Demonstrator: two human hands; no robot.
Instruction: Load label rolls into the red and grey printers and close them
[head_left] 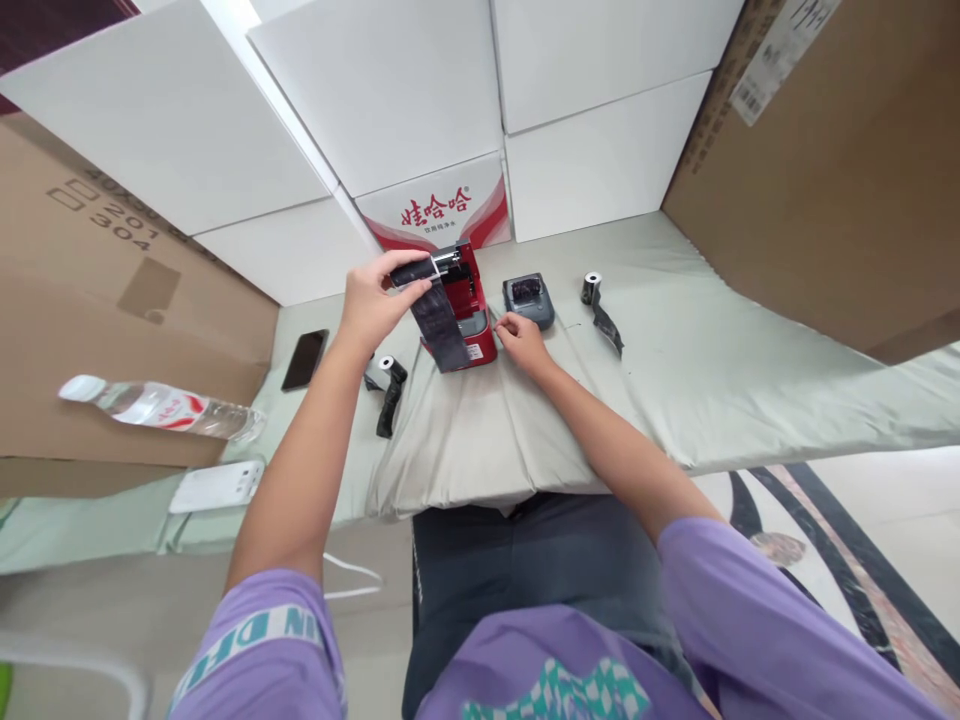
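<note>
My left hand [375, 295] is closed on a dark paper roll [411, 270], held at its upper end between thumb and fingers. From the roll a wide dark strip [441, 328] hangs down across the front of a red label printer [474, 352]. The printer's lid [469, 262] is raised, and part of its inside is hidden by the strip. At the printer's right side, the fingers of my right hand [520, 340] are drawn together; what they hold, if anything, is hidden. Just behind that hand sits a dark grey small printer [529, 300].
Loose dark paper rolls lie left [390, 385] and right [600, 312] of the printers. A black phone [305, 360], a white phone [217, 486] and a water bottle [169, 408] are at left. White boxes [390, 90] and cardboard boxes [847, 180] border the cloth-covered table [675, 380].
</note>
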